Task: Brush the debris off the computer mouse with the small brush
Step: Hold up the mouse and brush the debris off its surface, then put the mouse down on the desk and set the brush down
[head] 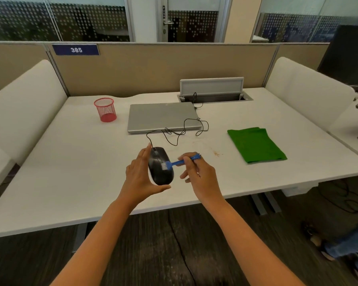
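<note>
Mouse: the black wired computer mouse (160,166) sits at frame centre, lifted off the desk, tilted.
Left hand: the left hand (140,175) clamps it end to end, thumb at the near end, fingers at the cable end.
Right hand: the right hand (196,172) pinches the blue small brush (179,162) by its handle, white bristles touching the mouse's top.
Handling: probably light, rigid, smooth-shelled; gripping the ends leaves the top free, and the cable (174,133) may tug.
Surface: white desk (70,162), brownish specks right of centre.
Room: closed laptop (162,116), red mesh cup (105,110), green cloth (255,144); beige partition behind.
</note>
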Demonstrator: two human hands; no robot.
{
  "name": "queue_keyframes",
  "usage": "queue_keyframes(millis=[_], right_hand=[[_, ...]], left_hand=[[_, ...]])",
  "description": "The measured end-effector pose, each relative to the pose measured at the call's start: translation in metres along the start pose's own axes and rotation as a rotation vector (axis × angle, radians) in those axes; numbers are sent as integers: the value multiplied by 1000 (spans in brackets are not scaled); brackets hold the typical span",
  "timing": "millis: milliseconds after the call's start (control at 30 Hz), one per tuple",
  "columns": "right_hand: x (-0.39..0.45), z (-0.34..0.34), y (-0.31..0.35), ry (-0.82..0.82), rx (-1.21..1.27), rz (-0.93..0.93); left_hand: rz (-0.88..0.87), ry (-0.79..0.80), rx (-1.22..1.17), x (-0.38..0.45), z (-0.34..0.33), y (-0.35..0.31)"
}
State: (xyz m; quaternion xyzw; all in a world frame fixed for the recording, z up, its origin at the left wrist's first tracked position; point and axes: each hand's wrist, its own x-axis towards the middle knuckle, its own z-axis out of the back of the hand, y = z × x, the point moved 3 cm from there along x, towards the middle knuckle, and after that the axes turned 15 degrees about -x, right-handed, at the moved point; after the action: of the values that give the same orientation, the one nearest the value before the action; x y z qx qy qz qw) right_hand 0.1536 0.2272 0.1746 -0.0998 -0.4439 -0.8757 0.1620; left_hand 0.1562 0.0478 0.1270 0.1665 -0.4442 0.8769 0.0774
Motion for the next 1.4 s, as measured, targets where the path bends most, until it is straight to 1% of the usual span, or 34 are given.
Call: queue_keyframes(millis=[133,233,333,467,533,600,633,700,767,833,867,933,967,1000,1033,1133,1167,1233,1333,1400], right_hand=[[-4,-7,8,144,-16,122],[-13,1,-3,192,-26,179],[-20,14,-17,208,25,198],[-19,28,-28,122,107,128],[-15,27,-24,70,233,88],[-11,21,-19,66,337,49],[-10,18,-18,83,338,36],[-9,19,-21,101,237,15],[-4,27,-31,36,154,-49],[1,34,-35,-47,178,-91],[2,34,-32,-39,223,-86],[-2,23,-25,71,312,-68],[-6,15,-23,139,320,-55],[-10,10,-23,174,291,-46],[-13,8,-26,170,267,-56],[-7,16,-42,-41,305,-258],[-2,20,-44,-92,319,-298],[7,20,-43,-81,353,-320],[7,6,-42,43,472,-363],[1,0,-47,39,473,-450]], left_hand=[[-38,-5,-21,2,2,-6],[-53,-12,-28,2,8,-10],[-50,20,-27,0,10,-11],[-41,19,-63,-6,12,-9],[-46,17,-59,-8,11,-10],[-48,20,-52,-9,9,-11],[-47,17,-52,-9,8,-11],[-38,10,-48,-10,7,-9],[-23,7,-39,-11,8,-5],[-15,6,-25,-11,9,-2],[-9,6,-21,-11,8,-1],[4,3,-30,-11,6,-1],[7,0,-41,-11,4,-2],[8,-4,-51,-11,3,-3],[8,-7,-62,-10,3,-4],[4,-11,-81,-12,4,-7],[4,-5,-82,-13,4,-8],[9,22,-83,-16,0,-10],[35,55,-85,-22,-7,-11],[49,70,-76,-26,-10,-9]])
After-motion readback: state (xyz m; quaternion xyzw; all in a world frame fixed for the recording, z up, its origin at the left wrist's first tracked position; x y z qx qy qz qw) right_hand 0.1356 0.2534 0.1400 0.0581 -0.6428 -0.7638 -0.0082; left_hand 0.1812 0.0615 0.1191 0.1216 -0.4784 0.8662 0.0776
